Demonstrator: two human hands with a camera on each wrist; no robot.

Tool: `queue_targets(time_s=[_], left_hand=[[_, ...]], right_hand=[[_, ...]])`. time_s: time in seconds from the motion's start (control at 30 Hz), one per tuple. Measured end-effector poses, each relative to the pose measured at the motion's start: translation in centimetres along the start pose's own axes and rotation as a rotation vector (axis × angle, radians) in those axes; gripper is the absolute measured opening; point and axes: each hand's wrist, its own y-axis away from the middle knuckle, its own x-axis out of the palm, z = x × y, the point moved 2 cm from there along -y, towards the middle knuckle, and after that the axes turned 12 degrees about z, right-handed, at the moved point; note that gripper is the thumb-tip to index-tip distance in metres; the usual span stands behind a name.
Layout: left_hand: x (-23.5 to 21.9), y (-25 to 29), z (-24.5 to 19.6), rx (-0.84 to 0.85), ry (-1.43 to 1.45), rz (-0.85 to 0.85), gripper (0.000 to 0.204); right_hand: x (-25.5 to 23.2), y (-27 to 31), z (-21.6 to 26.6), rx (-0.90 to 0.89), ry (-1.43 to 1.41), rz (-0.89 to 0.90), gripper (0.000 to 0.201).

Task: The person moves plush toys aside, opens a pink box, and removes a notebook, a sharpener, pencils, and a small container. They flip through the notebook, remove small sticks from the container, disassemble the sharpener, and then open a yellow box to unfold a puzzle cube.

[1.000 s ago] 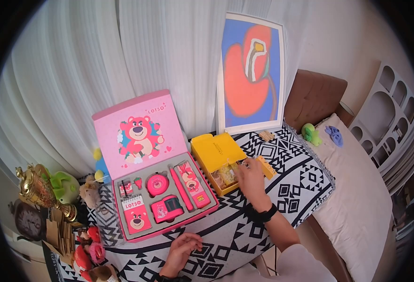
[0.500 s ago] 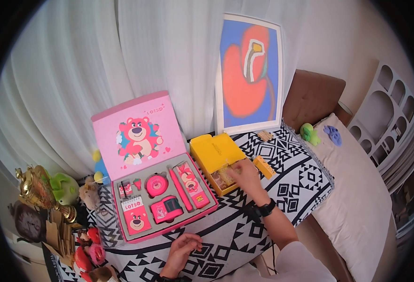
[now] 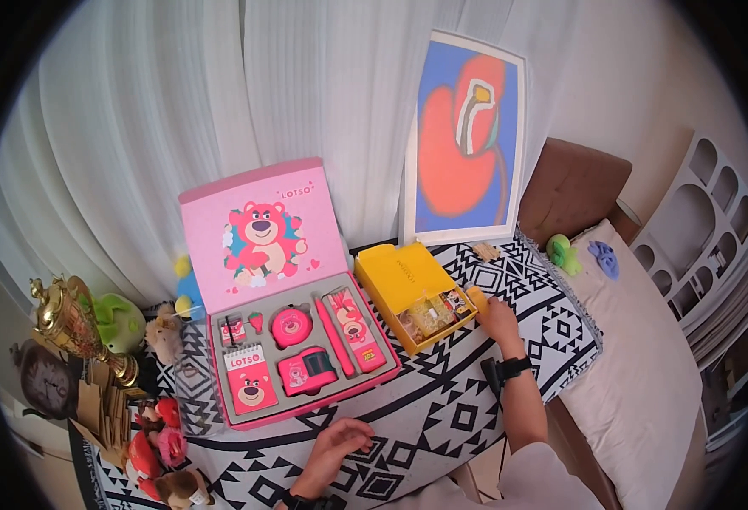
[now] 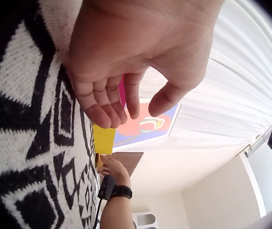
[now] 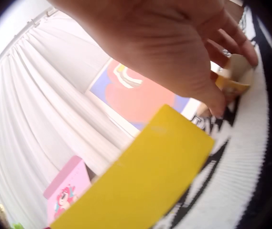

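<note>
The right hand (image 3: 499, 325) pinches a small orange-yellow carton (image 3: 477, 298) beside the right edge of the yellow box (image 3: 401, 270). In the right wrist view the thumb and fingers of the right hand (image 5: 174, 52) hold the carton (image 5: 235, 78), whose near end is open. Small packets (image 3: 431, 316) lie in the yellow box, its lid raised. Near the cloth's front edge, the left hand (image 3: 340, 449) rests with loosely bent fingers and holds nothing; the left wrist view shows the left hand (image 4: 136, 62) palm and relaxed fingers.
Left of the yellow box lies an open pink gift box (image 3: 262, 231) with bear-themed items. A framed picture (image 3: 463, 144) leans behind. A gold trophy (image 3: 68, 319), plush toys (image 3: 168, 446) and a clock (image 3: 47, 378) are at the far left; a bed (image 3: 646, 365) is at right.
The right hand has moved from inside the yellow box rightward to the small carton and taken hold of it. The head view has shifted slightly. The left hand stays nearly still.
</note>
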Motion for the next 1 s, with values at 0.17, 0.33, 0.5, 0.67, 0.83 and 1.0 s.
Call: queue_targets(time_s=[0.17, 0.33, 0.5, 0.67, 0.83, 1.0], left_hand=[[0.0, 0.0, 0.2, -0.025, -0.026, -0.001, 0.016], [0.2, -0.1, 0.2, -0.054, -0.040, 0.009, 0.016], [0.1, -0.1, 0.3, -0.077, -0.032, 0.016, 0.015], [0.4, -0.2, 0.1, -0.072, -0.042, 0.008, 0.015], [0.2, -0.1, 0.1, -0.064, -0.058, 0.004, 0.015], [0.0, -0.2, 0.2, -0.079, -0.041, 0.008, 0.016]], right_hand=[[1.0, -0.7, -1.4, -0.023, -0.090, -0.162, 0.042], [-0.5, 0.7, -1.8, -0.020, -0.267, -0.140, 0.042], [-3.1, 4.0, 0.0, -0.017, -0.699, -0.171, 0.043], [-3.0, 5.2, 1.8, -0.276, -0.785, -0.217, 0.037], [-3.5, 6.9, 5.0, -0.297, -0.711, -0.281, 0.035], [-3.8, 9.6, 9.4, -0.473, -0.434, -0.237, 0.027]])
